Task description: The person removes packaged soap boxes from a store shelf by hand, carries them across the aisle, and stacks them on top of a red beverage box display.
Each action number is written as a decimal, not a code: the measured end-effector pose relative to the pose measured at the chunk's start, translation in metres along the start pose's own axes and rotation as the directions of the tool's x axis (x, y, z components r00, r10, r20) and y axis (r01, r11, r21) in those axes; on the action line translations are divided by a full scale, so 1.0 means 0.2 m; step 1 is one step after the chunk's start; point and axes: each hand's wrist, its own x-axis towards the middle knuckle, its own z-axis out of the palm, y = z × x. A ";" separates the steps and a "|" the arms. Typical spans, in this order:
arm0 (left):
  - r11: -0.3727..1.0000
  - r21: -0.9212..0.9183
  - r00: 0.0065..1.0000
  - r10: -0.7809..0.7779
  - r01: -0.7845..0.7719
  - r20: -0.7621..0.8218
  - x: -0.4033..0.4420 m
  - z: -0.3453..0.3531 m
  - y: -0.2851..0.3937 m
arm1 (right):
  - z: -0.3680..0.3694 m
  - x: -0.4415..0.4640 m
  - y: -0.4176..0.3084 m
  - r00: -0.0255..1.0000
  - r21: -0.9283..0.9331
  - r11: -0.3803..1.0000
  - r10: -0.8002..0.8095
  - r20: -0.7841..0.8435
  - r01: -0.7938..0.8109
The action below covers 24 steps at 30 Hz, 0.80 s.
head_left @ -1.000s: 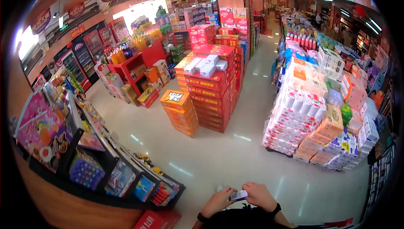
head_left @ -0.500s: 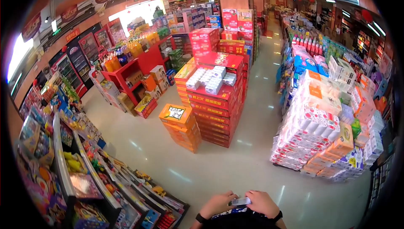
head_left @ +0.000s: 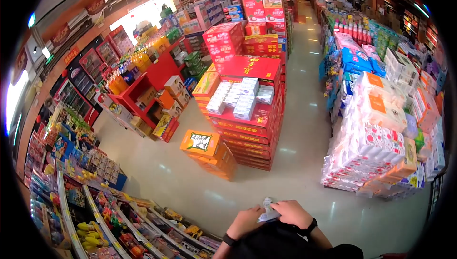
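At the bottom of the head view, a small whitish pack (head_left: 269,211) with a crinkled look is between my two hands. My left hand (head_left: 244,223) is closed on its left side, thumb and fingertips pinching it. From the right, the bent fingers of my right hand (head_left: 292,213) grip it too. Its print is too small to read, and my fingers cover part of it. Farther forward, several small white packs (head_left: 243,106) lie in rows on a stack of red cartons (head_left: 252,124).
An orange carton stack (head_left: 205,147) stands on the floor left of the red one. Wrapped paper bundles (head_left: 376,140) are piled on the right. A sloped toy shelf (head_left: 102,216) runs along the lower left. Tiled aisle floor (head_left: 304,111) runs between the stacks.
The view has tilted and shifted. The pack has turned from lying flat and level to a more upright angle, and both hands have moved slightly higher in view while keeping hold of it.
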 end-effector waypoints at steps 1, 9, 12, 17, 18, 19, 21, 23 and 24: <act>0.998 0.001 0.998 -0.062 0.062 0.006 0.05 -0.10 -0.01 | -0.04 0.09 0.03 1.000 0.001 1.000 -0.026 -0.009 0.026; 0.985 0.122 0.990 -0.107 0.118 -0.094 0.43 -0.25 -0.31 | -0.20 0.57 0.14 0.988 -0.176 0.984 -0.025 -0.155 -0.002; 0.989 0.083 0.988 -0.116 0.124 -0.097 0.60 -0.20 -0.38 | -0.24 0.60 0.22 0.972 -0.183 0.980 0.031 -0.233 -0.075; 0.995 0.087 0.996 0.046 -0.039 -0.073 0.86 -0.15 -0.52 | -0.27 0.64 0.37 0.933 0.018 0.968 0.246 -0.262 -0.250; 0.994 0.102 0.996 0.052 -0.045 -0.067 0.93 -0.14 -0.54 | -0.26 0.65 0.40 0.919 0.038 0.959 0.279 -0.278 -0.280; 0.992 0.114 0.997 0.055 -0.048 -0.057 0.99 -0.12 -0.56 | -0.26 0.68 0.44 0.901 0.059 0.950 0.309 -0.306 -0.306; 0.994 0.102 0.998 0.030 -0.025 -0.052 1.11 -0.09 -0.62 | -0.24 0.74 0.50 0.861 0.115 0.928 0.372 -0.346 -0.354; 0.997 0.076 0.999 -0.027 0.028 -0.018 1.24 -0.12 -0.68 | -0.24 0.84 0.57 0.818 0.161 0.903 0.430 -0.383 -0.399; 0.998 0.052 0.999 -0.046 0.047 -0.013 1.30 -0.18 -0.69 | -0.26 0.90 0.61 0.800 0.183 0.894 0.448 -0.400 -0.409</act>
